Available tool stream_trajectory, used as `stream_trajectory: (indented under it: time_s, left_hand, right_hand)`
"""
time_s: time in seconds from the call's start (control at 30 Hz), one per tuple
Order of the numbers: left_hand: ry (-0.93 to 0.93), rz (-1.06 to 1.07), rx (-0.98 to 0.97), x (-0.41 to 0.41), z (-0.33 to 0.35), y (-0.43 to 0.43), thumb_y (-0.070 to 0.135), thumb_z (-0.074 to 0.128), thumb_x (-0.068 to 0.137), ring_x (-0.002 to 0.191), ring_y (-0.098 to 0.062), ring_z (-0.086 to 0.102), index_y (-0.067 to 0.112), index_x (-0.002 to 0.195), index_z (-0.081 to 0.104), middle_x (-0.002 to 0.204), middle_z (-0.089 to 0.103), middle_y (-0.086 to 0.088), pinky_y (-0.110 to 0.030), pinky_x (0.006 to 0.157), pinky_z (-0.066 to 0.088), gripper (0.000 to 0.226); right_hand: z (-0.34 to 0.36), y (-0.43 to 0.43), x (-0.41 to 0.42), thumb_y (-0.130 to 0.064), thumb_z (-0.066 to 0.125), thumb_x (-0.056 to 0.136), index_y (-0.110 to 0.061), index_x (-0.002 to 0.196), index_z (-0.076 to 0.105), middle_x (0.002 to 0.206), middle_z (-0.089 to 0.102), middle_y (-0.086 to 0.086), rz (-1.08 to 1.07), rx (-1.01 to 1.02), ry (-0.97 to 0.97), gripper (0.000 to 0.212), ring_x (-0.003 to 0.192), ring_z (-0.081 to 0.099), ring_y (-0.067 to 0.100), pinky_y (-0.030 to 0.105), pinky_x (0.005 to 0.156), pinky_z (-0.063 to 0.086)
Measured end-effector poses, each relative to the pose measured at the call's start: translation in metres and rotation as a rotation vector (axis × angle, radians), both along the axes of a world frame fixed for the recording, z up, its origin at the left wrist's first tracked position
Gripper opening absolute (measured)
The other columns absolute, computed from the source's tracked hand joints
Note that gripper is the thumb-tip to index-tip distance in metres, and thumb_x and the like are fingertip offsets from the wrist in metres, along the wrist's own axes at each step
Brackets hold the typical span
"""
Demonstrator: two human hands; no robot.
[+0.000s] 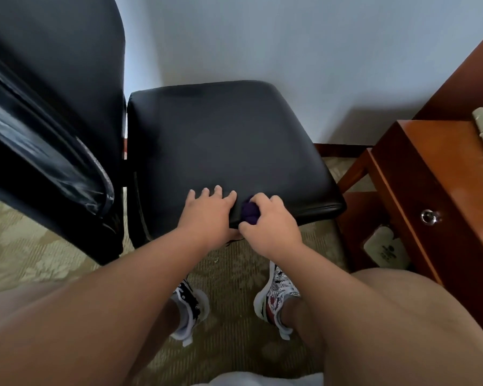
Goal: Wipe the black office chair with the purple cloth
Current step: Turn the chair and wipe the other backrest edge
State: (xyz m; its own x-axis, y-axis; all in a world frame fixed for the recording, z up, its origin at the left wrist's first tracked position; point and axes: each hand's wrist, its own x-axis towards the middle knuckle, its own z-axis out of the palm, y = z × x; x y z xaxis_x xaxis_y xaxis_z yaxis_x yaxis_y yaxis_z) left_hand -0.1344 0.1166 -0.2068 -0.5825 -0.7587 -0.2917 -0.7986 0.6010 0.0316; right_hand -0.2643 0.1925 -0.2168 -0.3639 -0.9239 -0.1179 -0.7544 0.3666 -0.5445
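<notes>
A bunched purple cloth [249, 210] is gripped in the curled right hand [271, 222] at the front edge of the black padded leather office chair [221, 140]; the left hand [207, 211] is laid flat beside it, fingers spread.

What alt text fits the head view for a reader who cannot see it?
Seen from above, a person's right hand grips a bunched purple cloth at the near seat edge of a black office chair; the left hand rests flat beside it.

We count one black office chair [223, 140], one purple cloth [248, 212], and two hands, a left hand [207, 215] and a right hand [271, 224]. We also count two patterned shoes, a left shoe [188, 310] and a right shoe [275, 293], one wooden desk [418, 168] and one round knob [430, 217].
</notes>
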Motion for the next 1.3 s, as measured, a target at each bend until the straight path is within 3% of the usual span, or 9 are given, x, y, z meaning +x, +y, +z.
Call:
stream_trajectory:
  time_s: [0.37, 0.53, 0.6, 0.7, 0.83, 0.9, 1.03, 1.17, 1.3]
  left_hand:
    - [0.123, 0.116, 0.12, 0.036, 0.025, 0.014, 0.062, 0.069, 0.08, 0.154, -0.025, 0.01, 0.03, 0.159, 0.012, 0.168, 0.008, -0.004, -0.054, 0.123, 0.006, 0.103]
    - [0.335, 0.337, 0.192, 0.089, 0.039, 0.033, 0.055, 0.075, 0.08, 0.149, -0.016, 0.026, 0.035, 0.157, 0.025, 0.164, 0.022, 0.008, -0.04, 0.119, 0.029, 0.094]
    - [0.443, 0.463, 0.201, 0.112, 0.039, 0.042, 0.055, 0.078, 0.077, 0.136, -0.012, 0.044, 0.037, 0.152, 0.036, 0.154, 0.04, 0.012, -0.036, 0.107, 0.044, 0.088]
    - [0.497, 0.586, 0.237, 0.141, 0.036, 0.049, 0.054, 0.082, 0.073, 0.106, -0.006, 0.062, 0.033, 0.137, 0.056, 0.125, 0.063, 0.013, -0.027, 0.088, 0.05, 0.073]
    - [0.47, 0.704, 0.257, 0.17, 0.038, 0.049, 0.053, 0.084, 0.072, 0.076, -0.006, 0.067, 0.029, 0.091, 0.073, 0.09, 0.072, 0.011, -0.028, 0.069, 0.057, 0.033]
    - [0.411, 0.759, 0.25, 0.182, 0.043, 0.045, 0.052, 0.084, 0.071, 0.071, -0.011, 0.067, 0.025, 0.08, 0.072, 0.079, 0.071, 0.006, -0.032, 0.068, 0.059, 0.031]
    - [0.252, 0.873, 0.247, 0.204, 0.051, 0.028, 0.051, 0.085, 0.07, 0.078, -0.017, 0.065, 0.014, 0.106, 0.069, 0.087, 0.067, 0.001, -0.03, 0.067, 0.053, 0.054]
    - [0.412, 0.931, 0.223, 0.214, 0.051, 0.011, 0.037, 0.089, 0.069, 0.079, -0.016, 0.061, 0.017, 0.142, 0.041, 0.112, 0.063, -0.004, -0.03, 0.06, 0.051, 0.09]
    - [0.476, 0.797, 0.082, 0.205, 0.039, 0.0, 0.021, 0.078, 0.075, 0.068, -0.008, 0.055, 0.014, 0.121, 0.053, 0.088, 0.06, 0.002, -0.02, 0.046, 0.038, 0.053]
  right_hand:
    - [0.003, 0.005, 0.017, -0.034, 0.072, 0.081, -0.028, 0.127, 0.054, 0.107, 0.044, -0.004, 0.04, -0.045, -0.062, 0.049, 0.092, 0.055, 0.02, 0.036, 0.08, 0.053]
    - [0.007, 0.013, 0.02, -0.028, 0.073, 0.084, -0.025, 0.13, 0.054, 0.111, 0.041, -0.002, 0.017, -0.063, -0.096, 0.049, 0.095, 0.053, 0.02, 0.029, 0.079, 0.045]
    - [0.009, 0.014, 0.022, -0.025, 0.073, 0.085, -0.023, 0.13, 0.057, 0.111, 0.041, -0.002, -0.001, -0.088, -0.132, 0.048, 0.095, 0.052, 0.02, 0.028, 0.08, 0.043]
    - [0.011, 0.015, 0.028, -0.023, 0.073, 0.086, -0.024, 0.129, 0.058, 0.11, 0.041, -0.003, -0.032, -0.126, -0.18, 0.045, 0.092, 0.052, 0.016, 0.026, 0.079, 0.042]
    - [0.014, 0.013, 0.039, -0.021, 0.073, 0.086, -0.023, 0.129, 0.058, 0.109, 0.041, -0.002, -0.013, -0.132, -0.193, 0.045, 0.089, 0.053, 0.015, 0.028, 0.079, 0.048]
    - [0.013, 0.012, 0.042, -0.022, 0.073, 0.087, -0.023, 0.13, 0.058, 0.109, 0.041, -0.002, -0.01, -0.112, -0.172, 0.046, 0.088, 0.053, 0.015, 0.029, 0.079, 0.048]
    - [0.013, 0.009, 0.045, -0.024, 0.073, 0.087, -0.024, 0.132, 0.056, 0.11, 0.04, -0.002, -0.029, -0.075, -0.147, 0.048, 0.089, 0.053, 0.017, 0.03, 0.08, 0.049]
    - [0.011, 0.001, 0.054, -0.026, 0.074, 0.085, -0.024, 0.127, 0.058, 0.108, 0.042, -0.002, -0.035, -0.053, -0.12, 0.045, 0.088, 0.054, 0.017, 0.03, 0.077, 0.049]
    - [0.007, -0.007, 0.069, -0.026, 0.075, 0.083, -0.024, 0.123, 0.058, 0.107, 0.044, -0.003, 0.022, -0.045, -0.113, 0.044, 0.089, 0.055, 0.016, 0.031, 0.077, 0.05]
